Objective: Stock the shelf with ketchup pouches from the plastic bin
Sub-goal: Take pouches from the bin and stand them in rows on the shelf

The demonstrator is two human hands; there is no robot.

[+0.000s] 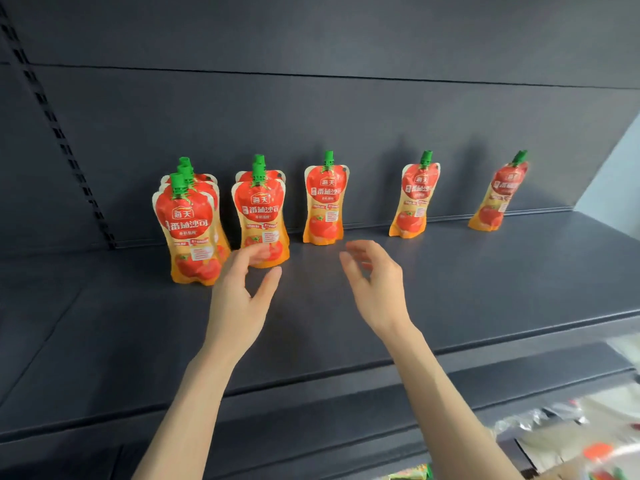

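Pouches (188, 230) stand upright in files, labels outward, presumably for display; left hand (239, 296) and right hand (377, 289) are released, empty.

- The shelf (450, 289) is a plain, dark charcoal grey.
- The back panel (311, 109) is the same dark slate grey, crossed by thin, darker seam lines.
- The upright (52, 116) at the left is dark grey, with a row of black slots running down it.
- The ketchup pouches (325, 206) are red at the top and orange-yellow lower down. They have a pale edge, white characters on the red, and printed red tomatoes near the base.
- Each cap (328, 160) is bright green.
- The far-right pouch (498, 195) is blurred, showing the same red over orange.
- The wall (616, 188) at the right is pale blue-grey.
- The plastic wrapping (571, 431) at the lower right is clear to milky, with blurred orange-red and green patches.
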